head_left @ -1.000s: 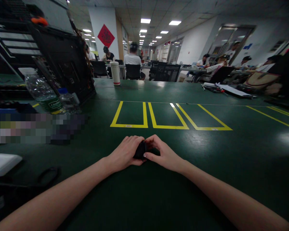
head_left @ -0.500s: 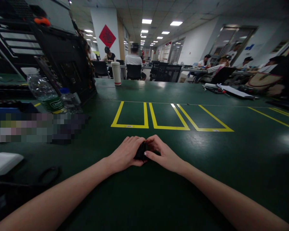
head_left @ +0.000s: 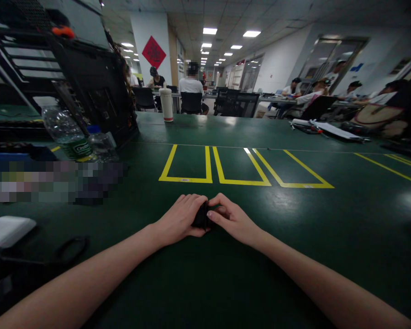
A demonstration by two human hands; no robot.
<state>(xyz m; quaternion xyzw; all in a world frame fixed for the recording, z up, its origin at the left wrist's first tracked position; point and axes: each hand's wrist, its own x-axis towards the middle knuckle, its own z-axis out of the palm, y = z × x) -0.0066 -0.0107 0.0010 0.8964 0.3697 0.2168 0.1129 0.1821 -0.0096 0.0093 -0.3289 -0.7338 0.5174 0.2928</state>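
A small, dark, box-like black object [head_left: 200,217] is at the near middle of the green table [head_left: 205,283]. My left hand [head_left: 185,214] is wrapped over its left side, fingers on top and thumb along the near side. At its right side is my right hand [head_left: 228,217], with curved index finger and thumb touching the edge. Both palms hide much of the object, and its exact kind is too dark to make out.
Yellow tape frames [head_left: 241,182] lie beyond my hands. To the left stand plastic bottles [head_left: 68,132], a black computer case [head_left: 102,96] and a white box [head_left: 10,230]. A white cup [head_left: 166,105] is farther back; papers [head_left: 339,130] lie at the right. People sit in the background.
My right thumb and fingers have shifted very slightly on the right edge of the black object. My left hand keeps the same hold. The whole view has moved a few pixels.
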